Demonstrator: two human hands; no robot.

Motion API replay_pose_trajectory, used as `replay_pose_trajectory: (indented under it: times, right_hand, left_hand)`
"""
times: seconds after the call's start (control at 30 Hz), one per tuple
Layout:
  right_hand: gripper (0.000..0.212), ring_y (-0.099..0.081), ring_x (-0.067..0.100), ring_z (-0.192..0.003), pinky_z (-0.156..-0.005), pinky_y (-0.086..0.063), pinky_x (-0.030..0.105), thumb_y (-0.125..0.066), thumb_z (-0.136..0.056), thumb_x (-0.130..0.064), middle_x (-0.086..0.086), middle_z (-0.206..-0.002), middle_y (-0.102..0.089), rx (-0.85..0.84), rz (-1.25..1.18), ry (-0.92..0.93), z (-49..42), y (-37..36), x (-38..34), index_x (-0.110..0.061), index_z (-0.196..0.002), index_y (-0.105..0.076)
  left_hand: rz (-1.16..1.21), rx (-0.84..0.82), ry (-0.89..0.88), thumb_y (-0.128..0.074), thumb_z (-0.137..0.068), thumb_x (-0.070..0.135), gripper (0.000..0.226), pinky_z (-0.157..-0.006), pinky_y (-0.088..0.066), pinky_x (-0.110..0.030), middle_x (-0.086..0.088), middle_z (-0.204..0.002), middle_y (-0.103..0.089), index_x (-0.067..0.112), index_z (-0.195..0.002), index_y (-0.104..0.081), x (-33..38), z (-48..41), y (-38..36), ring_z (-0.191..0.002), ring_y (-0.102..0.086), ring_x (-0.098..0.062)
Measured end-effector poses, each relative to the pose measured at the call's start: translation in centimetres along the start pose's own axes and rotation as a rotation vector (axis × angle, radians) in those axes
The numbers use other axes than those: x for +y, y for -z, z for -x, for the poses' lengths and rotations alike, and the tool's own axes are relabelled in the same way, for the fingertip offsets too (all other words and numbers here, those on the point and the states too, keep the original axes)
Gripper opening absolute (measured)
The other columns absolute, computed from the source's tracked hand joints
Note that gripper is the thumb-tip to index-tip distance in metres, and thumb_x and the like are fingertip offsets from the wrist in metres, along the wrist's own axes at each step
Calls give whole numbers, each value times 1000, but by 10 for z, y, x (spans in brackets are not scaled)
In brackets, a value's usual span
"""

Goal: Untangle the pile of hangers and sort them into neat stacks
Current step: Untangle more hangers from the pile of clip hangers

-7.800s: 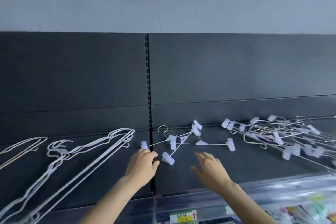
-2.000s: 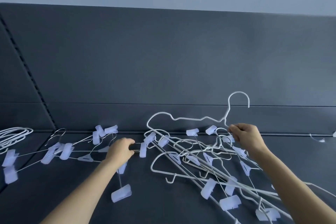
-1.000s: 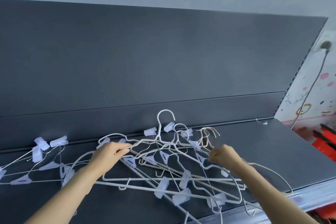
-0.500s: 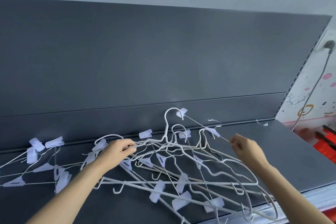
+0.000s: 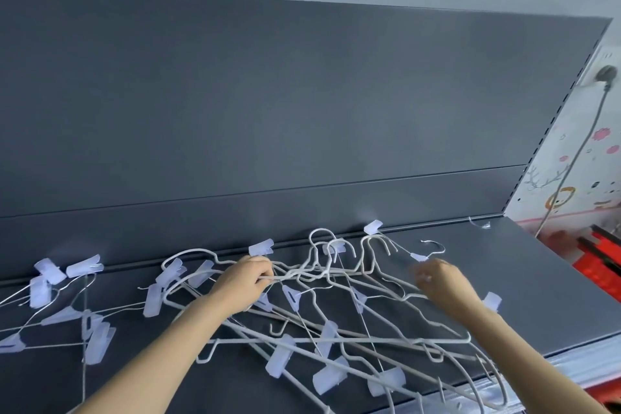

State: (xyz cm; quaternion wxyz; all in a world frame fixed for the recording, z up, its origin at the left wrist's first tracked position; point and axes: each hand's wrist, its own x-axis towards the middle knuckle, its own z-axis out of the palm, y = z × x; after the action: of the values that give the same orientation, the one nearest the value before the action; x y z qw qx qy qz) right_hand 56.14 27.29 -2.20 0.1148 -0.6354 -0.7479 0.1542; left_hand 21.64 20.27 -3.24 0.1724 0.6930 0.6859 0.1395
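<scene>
A tangled pile of white hangers (image 5: pixel 336 339) lies on the dark shelf (image 5: pixel 544 299), mixing plain wire ones with clip hangers that carry pale plastic clips. My left hand (image 5: pixel 247 284) grips several white hanger wires at the pile's upper left, fingers curled round them. My right hand (image 5: pixel 440 284) is blurred at the pile's right side and pinches a thin metal clip hanger (image 5: pixel 418 257), whose hook points up and to the right. A looser spread of clip hangers (image 5: pixel 67 306) lies at the left.
The shelf's dark back panel (image 5: pixel 302 111) rises right behind the pile. Its front edge (image 5: pixel 571 363) runs along the lower right. Beyond the right end are a white wall with stickers, a hanging cable (image 5: pixel 571 161) and something red (image 5: pixel 601 269).
My right hand has dropped lower and slightly left, still with the thin clip hanger. My left hand keeps its grip on the white wires. The view has shifted slightly.
</scene>
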Motion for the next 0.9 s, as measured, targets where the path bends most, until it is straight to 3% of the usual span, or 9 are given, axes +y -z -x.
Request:
replay_pose_trajectory:
  times: [0.1, 0.17, 0.27, 0.33, 0.5, 0.6, 0.73, 0.8, 0.9]
  right_hand:
    - [11, -58, 17, -77, -70, -44, 27, -64, -76, -20, -2, -80, -61, -195, -78, 67, 2, -10, -27, -16, -85, -70]
    - [7, -59, 17, -78, -75, -47, 29, -64, -77, -20, -3, -80, -61, -235, -82, 58, 2, -14, -35, -25, -77, -68]
    - [32, -61, 22, -79, -70, -47, 29, -56, -78, -10, -3, -78, -59, -199, -52, 27, -1, -15, -41, -34, -57, -51]
    - [26, -58, 24, -79, -67, -44, 29, -50, -80, -9, -2, -80, -58, -191, -14, 37, 1, -16, -44, -27, -62, -48]
    - [28, -55, 19, -70, -63, -42, 30, -48, -84, -17, -11, -67, -56, -135, -52, 49, 13, -8, -45, -32, -62, -41]
    - [14, -46, 11, -60, -58, -38, 25, -54, -85, -27, -10, -60, -54, -87, -80, 52, 20, 5, -49, -29, -72, -57]
    - [13, -56, 20, -76, -62, -40, 26, -56, -86, -22, -1, -76, -67, 37, -43, 57, 25, 24, -53, -23, -90, -69]
    - [14, -54, 22, -75, -63, -39, 28, -58, -85, -19, 1, -73, -63, 91, -49, 51, 26, 32, -54, -21, -92, -71]
    - [11, -52, 27, -70, -60, -36, 30, -63, -83, -17, 1, -61, -57, 138, -119, 50, 25, 40, -55, -16, -88, -73]
  left_hand:
    - [-47, 2, -7, -46, -93, 18, 19, -95, -37, -31, 12, -131, -49, 24, -75, -46, 6, -1, -2, -121, -41, -15]
    - [-64, 0, -6, -45, -93, 15, 10, -92, -40, -32, 12, -133, -49, 23, -87, -49, 10, -2, -3, -119, -41, -14]
    - [-120, -27, -3, -46, -92, 12, 27, -87, -44, -35, 12, -131, -51, 27, -114, -48, 11, -5, -3, -120, -40, -13]
    - [-162, -21, -26, -44, -92, 11, 36, -88, -46, -37, 13, -132, -51, 29, -122, -47, 10, -7, -5, -124, -40, -14]
    - [-12, 2, -67, -47, -92, 17, 21, -86, -47, -40, 5, -99, -56, 13, -101, -66, 2, -3, 0, -98, -55, -18]
    - [84, 66, -137, -53, -90, 15, 18, -85, -46, -33, 5, -90, -56, 7, -95, -69, -2, 3, 16, -90, -56, -15]
    - [219, 145, -135, -60, -87, 11, 14, -79, -44, -17, 16, -82, -59, 7, -91, -72, -14, 16, 40, -81, -59, -3]
    - [311, 202, -116, -62, -85, 8, 11, -73, -40, -7, 19, -75, -64, 7, -87, -73, -21, 24, 51, -78, -59, 4]
    - [409, 275, -102, -62, -83, 4, 13, -70, -40, -4, 28, -78, -64, 11, -81, -73, -30, 36, 69, -75, -58, 6]
